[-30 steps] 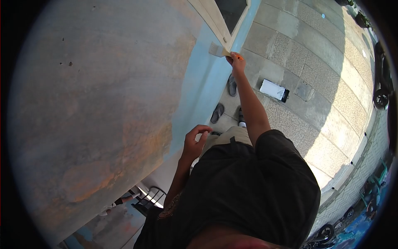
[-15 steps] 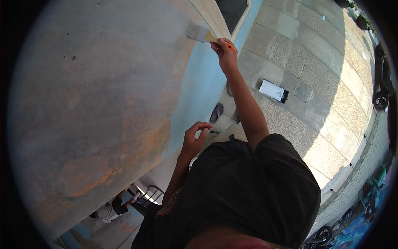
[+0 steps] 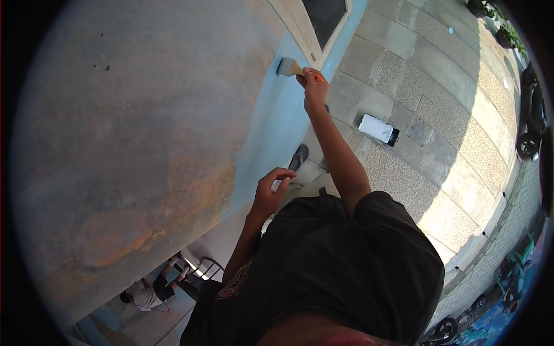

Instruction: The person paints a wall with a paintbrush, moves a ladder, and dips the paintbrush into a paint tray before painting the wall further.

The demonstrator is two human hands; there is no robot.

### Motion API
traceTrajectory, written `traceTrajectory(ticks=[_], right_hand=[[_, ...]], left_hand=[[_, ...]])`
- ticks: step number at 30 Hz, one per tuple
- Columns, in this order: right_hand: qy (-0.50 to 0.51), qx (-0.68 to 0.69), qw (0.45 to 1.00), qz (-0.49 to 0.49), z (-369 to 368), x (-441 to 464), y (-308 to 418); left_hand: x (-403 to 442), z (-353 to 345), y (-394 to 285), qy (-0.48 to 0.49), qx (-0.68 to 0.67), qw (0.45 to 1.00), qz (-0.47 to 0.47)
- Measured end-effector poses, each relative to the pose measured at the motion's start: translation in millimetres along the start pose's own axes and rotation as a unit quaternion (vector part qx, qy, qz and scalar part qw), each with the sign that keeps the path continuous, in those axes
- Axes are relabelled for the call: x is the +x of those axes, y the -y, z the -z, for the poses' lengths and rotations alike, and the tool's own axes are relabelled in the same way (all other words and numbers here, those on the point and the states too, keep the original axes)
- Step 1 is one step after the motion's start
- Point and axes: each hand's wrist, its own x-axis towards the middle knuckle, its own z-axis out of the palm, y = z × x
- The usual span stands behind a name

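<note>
My right hand (image 3: 314, 86) grips the orange handle of a wide flat paintbrush (image 3: 291, 67). Its bristles touch the wall at the light blue painted band (image 3: 268, 115), just below the corner of a pale window frame (image 3: 300, 34). My left hand (image 3: 271, 191) hangs in front of my waist near the wall, fingers loosely curved and thumb apart, with nothing in it. Bare grey wall with orange patches (image 3: 156, 144) spreads to the left of the blue band.
A paint tray (image 3: 378, 128) with white contents lies on the paved ground (image 3: 398, 155) to my right. A sandal (image 3: 299, 157) shows by the wall's foot. Another person (image 3: 151, 294) is at lower left beside a dark metal frame (image 3: 208, 269). Parked vehicles (image 3: 528, 144) line the far right.
My right hand has brought the brush down and slightly right, from the bare wall's edge near the window frame onto the blue band. My left hand has hardly moved.
</note>
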Motion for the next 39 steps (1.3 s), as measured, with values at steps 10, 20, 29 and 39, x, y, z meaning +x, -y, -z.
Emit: traceTrajectory(ticks=[10, 20, 29, 39], right_hand=[[0.2, 0.204, 0.957, 0.049, -59, 2, 110], [-0.075, 0.008, 0.994, -0.077, 77, 48, -49], [0.011, -0.054, 0.997, 0.062, -49, 25, 71], [0.251, 0.192, 0.944, 0.099, -87, 33, 117]], left_hand=[[-5, 0, 5, -0.004, 0.0, 1.0, -0.009], [-13, 1, 7, -0.015, -0.013, 1.0, -0.005], [-14, 0, 7, -0.009, -0.009, 1.0, -0.002], [-14, 0, 5, -0.015, -0.009, 1.0, -0.004]])
